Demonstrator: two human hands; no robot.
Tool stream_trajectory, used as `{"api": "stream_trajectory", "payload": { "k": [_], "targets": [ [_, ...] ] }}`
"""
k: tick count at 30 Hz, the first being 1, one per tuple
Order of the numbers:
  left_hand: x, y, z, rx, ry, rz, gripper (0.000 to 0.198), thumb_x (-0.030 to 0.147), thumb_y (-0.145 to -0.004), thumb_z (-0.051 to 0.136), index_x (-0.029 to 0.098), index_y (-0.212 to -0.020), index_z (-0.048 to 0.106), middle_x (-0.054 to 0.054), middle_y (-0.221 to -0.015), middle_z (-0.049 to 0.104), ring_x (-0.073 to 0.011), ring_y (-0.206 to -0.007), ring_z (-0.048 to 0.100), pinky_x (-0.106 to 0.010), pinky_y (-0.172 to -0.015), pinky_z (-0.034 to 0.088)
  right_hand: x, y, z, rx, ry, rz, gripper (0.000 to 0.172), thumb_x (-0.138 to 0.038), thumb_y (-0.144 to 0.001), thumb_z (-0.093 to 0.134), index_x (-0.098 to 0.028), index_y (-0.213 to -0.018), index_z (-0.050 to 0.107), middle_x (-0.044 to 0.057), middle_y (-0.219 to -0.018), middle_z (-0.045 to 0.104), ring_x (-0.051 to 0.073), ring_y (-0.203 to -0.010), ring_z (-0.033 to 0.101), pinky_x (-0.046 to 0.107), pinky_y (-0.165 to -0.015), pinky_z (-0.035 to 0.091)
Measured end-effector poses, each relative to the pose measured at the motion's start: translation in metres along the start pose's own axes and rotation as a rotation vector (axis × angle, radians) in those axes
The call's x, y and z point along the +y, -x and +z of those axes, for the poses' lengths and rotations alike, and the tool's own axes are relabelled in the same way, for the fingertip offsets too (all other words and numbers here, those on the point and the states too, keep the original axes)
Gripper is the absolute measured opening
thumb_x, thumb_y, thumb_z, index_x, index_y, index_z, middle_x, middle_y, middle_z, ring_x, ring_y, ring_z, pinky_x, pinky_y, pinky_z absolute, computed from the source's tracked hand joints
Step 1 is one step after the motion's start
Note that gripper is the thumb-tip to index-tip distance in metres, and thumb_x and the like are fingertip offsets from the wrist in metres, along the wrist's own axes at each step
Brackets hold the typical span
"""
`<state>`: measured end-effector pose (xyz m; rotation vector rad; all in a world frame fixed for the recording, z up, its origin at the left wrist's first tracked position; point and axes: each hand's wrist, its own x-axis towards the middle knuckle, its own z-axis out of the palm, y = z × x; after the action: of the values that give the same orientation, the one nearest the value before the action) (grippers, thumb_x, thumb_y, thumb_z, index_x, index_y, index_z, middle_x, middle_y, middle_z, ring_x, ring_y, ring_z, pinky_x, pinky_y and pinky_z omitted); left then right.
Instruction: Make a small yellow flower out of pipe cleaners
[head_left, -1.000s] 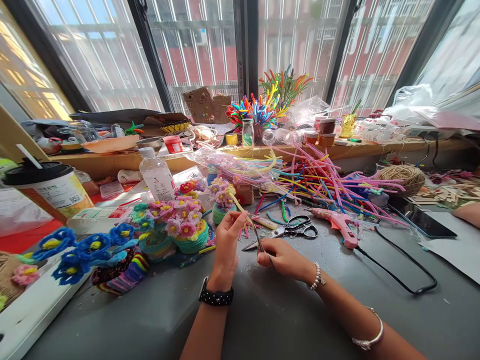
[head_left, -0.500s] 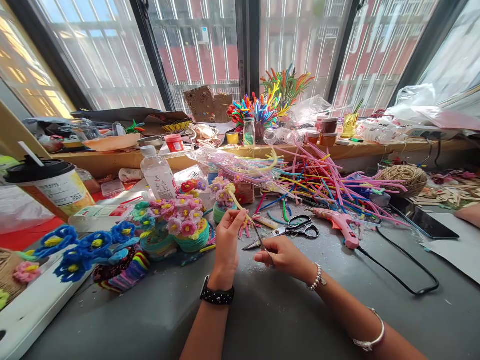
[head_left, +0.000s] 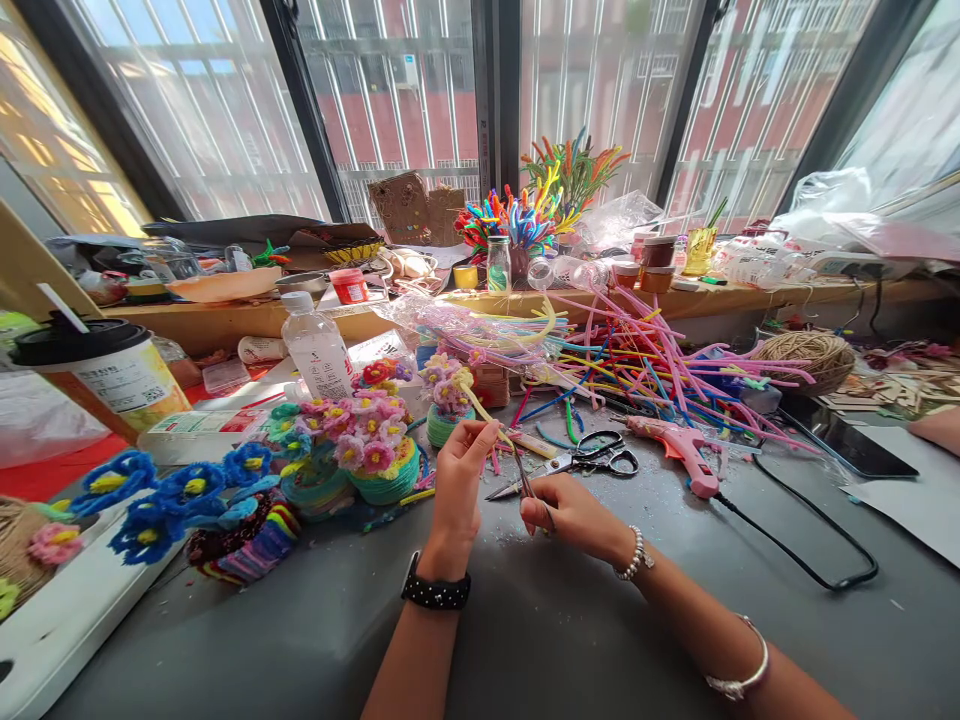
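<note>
Pale-yellow fuzzy pipe cleaner [head_left: 478, 406] pinched in left hand [head_left: 456, 485], left of black-handled metal scissors [head_left: 571, 460]; right hand [head_left: 568, 512] curled round slim metal tool [head_left: 520, 468], before scissors.

A craft workshop, or a craft corner in some other room (the view does not settle which); barred windows [head_left: 405, 100] light a grey worktable [head_left: 585, 640]; heaped pipe cleaners [head_left: 675, 360], a pink glue gun [head_left: 681, 447], scissors [head_left: 574, 461] and a ball of twine [head_left: 814, 360] lie there among tiny scraps; fuzzy flowers [head_left: 371, 425] crowd the left; jars [head_left: 655, 265] line the ledge [head_left: 225, 322] behind
</note>
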<state>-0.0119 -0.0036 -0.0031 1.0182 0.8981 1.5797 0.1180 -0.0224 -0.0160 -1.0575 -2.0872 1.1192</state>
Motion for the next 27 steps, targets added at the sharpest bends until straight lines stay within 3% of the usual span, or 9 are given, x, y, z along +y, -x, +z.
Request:
{"api": "stream_trajectory", "payload": {
  "k": [12, 18, 27],
  "targets": [
    [-0.001, -0.0007, 0.0005, -0.031, -0.005, -0.019, 0.011, 0.024, -0.065, 0.059, 0.016, -0.064, 0.051, 0.005, -0.062, 0.046, -0.0069, -0.061, 0.041, -0.019, -0.063, 0.033, 0.0016, 0.0013, -0.0033, -0.045, -0.062, -0.033, 0.068, -0.075, -0.063, 0.022, -0.013, -0.054, 0.049, -0.001, -0.05, 0.041, 0.009, -0.048, 0.035, 0.02, -0.045, 0.026],
    [-0.0002, -0.0003, -0.0005, -0.022, -0.002, -0.026, 0.011, 0.024, -0.065, 0.059, 0.016, -0.064, 0.051, 0.005, -0.061, 0.044, -0.0066, -0.06, 0.04, -0.019, -0.061, 0.032, -0.0011, 0.0009, -0.0039, 0.013, -0.095, 0.023, 0.064, -0.076, -0.057, 0.034, -0.014, -0.047, 0.046, 0.0, -0.045, 0.043, 0.009, -0.044, 0.037, 0.021, -0.042, 0.025],
    [0.001, -0.0014, -0.0007, 0.02, 0.024, -0.013, 0.01, 0.024, -0.064, 0.06, 0.016, -0.064, 0.054, 0.005, -0.06, 0.044, -0.006, -0.06, 0.039, -0.018, -0.061, 0.032, 0.0038, 0.0005, -0.0044, 0.065, -0.13, 0.035, 0.052, -0.061, -0.056, 0.056, -0.016, -0.039, 0.035, -0.002, -0.038, 0.042, 0.007, -0.039, 0.034, 0.019, -0.038, 0.022]
  ]
}}
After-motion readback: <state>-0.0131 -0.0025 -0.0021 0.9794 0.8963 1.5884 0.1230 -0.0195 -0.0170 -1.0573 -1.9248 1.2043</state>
